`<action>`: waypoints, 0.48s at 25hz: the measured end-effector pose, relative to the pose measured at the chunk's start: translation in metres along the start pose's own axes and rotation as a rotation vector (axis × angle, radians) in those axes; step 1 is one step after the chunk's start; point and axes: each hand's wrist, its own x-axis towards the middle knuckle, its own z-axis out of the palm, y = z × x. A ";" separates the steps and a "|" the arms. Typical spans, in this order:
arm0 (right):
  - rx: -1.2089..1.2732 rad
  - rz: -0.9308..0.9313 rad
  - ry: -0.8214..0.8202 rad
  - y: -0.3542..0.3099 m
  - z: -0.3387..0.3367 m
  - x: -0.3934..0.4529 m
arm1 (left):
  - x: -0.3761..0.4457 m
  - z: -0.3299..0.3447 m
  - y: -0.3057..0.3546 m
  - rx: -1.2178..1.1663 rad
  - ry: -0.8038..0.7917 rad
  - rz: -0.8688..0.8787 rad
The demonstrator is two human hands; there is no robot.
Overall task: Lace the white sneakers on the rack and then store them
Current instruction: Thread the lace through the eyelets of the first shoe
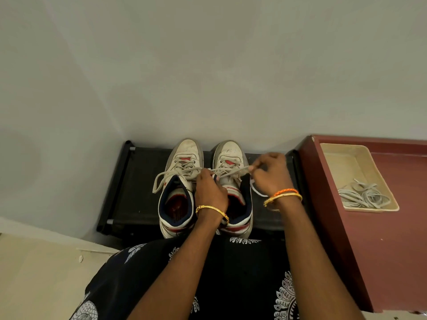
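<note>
The black rack [143, 181] against the wall carries both white sneakers [182, 181], toes to the wall, heels toward the person for reach. A tray [332, 151] on the maroon tabletop [392, 239] keeps spare laces [362, 195] close. The left hand [209, 190] steadies the right sneaker's [231, 155] tongue while the right hand [271, 174] pinches its lace [231, 172], drawing it taut.

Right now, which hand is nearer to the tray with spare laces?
Right. The right hand pinches a lace over the right sneaker, beside the tray; the left hand is between the sneakers, farther away.
</note>
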 end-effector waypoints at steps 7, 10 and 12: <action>0.470 0.299 0.505 0.027 -0.018 0.013 | 0.001 -0.006 0.005 -0.234 -0.088 -0.009; 0.350 0.276 0.090 0.022 -0.002 0.006 | 0.009 -0.022 0.023 -0.785 -0.171 -0.035; 0.162 0.155 -0.151 0.013 0.009 -0.002 | 0.019 -0.034 0.027 -1.119 -0.120 0.079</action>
